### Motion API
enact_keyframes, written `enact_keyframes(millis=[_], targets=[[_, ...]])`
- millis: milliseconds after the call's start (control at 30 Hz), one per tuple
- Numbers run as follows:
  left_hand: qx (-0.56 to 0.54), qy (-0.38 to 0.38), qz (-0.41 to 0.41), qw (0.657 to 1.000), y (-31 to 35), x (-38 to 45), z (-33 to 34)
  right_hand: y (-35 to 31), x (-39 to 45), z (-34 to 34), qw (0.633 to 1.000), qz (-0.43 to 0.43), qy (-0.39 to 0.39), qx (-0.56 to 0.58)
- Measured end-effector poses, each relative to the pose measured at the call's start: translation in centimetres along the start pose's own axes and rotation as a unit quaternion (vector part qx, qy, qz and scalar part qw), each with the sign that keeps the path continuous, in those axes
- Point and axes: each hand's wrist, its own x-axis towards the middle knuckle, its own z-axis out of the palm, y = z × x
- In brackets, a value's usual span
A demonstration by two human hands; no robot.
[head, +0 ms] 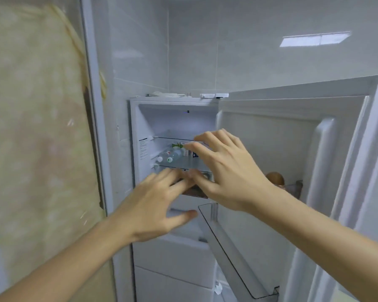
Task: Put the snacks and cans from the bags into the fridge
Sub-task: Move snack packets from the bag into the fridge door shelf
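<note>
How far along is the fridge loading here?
The fridge door stands open, and bottles and cartons already lie on a shelf. Both the left hand and right hand reach in with fingers spread, holding nothing clearly. No bags are in view, so what remains is unknown.

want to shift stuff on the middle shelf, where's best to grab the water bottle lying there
Grip the water bottle around its clear body just behind the cap, coming from the open front. It lies on its side with the cap end toward the door opening, so that end is nearest; cartons crowd its right side.
</note>
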Motion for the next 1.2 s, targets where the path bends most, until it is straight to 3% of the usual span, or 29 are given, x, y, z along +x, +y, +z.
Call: enact_keyframes(millis=[333,500,667,800,1200], targets=[[0.137,-0.017,-0.276,0.951,-13.2,-13.8,-7.1,-12.7,9.7,11.8,0.982,-0.046,-0.098,0.154],[0.185,-0.006,-0.373,0.909,-13.0,-21.3,-10.7,-20.9,11.4,15.4,0.954,-0.097,-0.108,0.26],[0.249,-0.015,-0.464,0.85,-10.8,-28.1,-14.5,-30.2,13.1,17.7,0.907,-0.206,-0.091,0.357],[0.303,-0.031,-0.551,0.776,-8.4,-32.5,-16.9,-37.1,14.2,18.6,0.85,-0.294,-0.076,0.431],[0.376,-0.041,-0.795,0.474,7.8,-41.4,-18.1,-53.8,8.7,14.9,0.645,-0.518,-0.083,0.555]])
